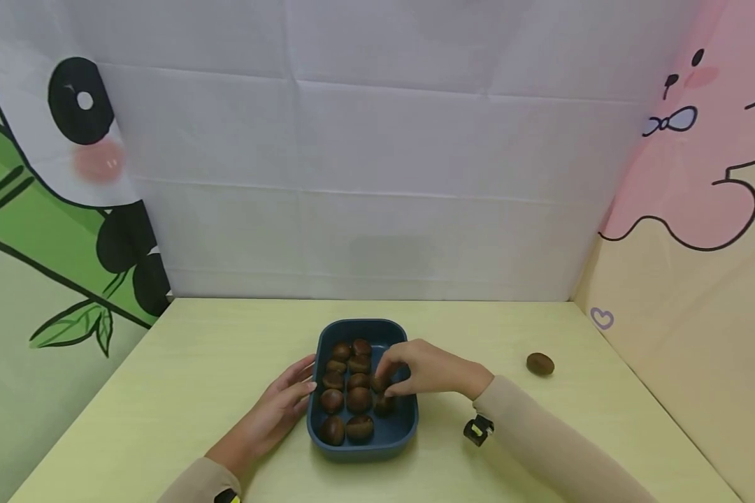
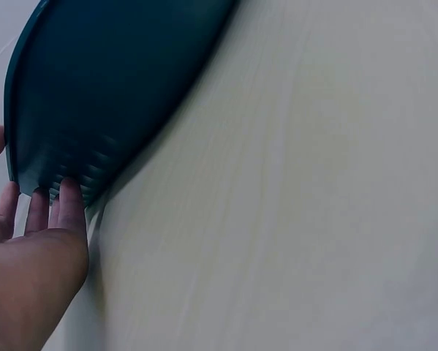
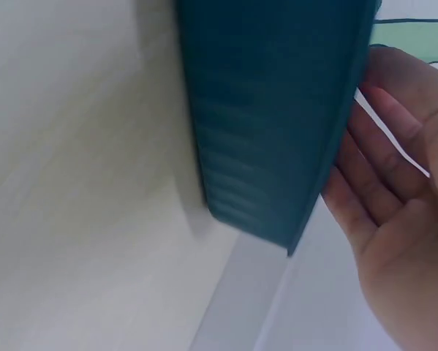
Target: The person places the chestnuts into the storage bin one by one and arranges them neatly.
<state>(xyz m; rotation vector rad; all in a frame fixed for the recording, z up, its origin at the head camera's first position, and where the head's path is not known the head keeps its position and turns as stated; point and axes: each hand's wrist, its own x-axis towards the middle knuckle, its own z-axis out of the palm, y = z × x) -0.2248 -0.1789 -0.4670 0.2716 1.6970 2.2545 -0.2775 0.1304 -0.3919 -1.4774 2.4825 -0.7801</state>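
A dark blue rectangular box [image 1: 365, 453] stands on the table, with several brown chestnuts [image 1: 358, 400] lying in loose rows inside. My right hand [image 1: 424, 368] reaches over the box's right rim and pinches a chestnut [image 1: 380, 383] among the others; the fingers partly hide it. On the opposite side my left hand [image 1: 283, 402] steadies the box, its fingers laid along the outer wall and its thumb at the rim. The left wrist view shows these extended fingers [image 2: 72, 205] against the ribbed wall. Inside the box is out of sight in both wrist views.
One lone chestnut [image 1: 540, 364] lies on the pale yellow table [image 1: 239, 335], to the right of the box. A white sheet [image 1: 377, 209] hangs behind the table, and printed cartoon panels stand along both sides.
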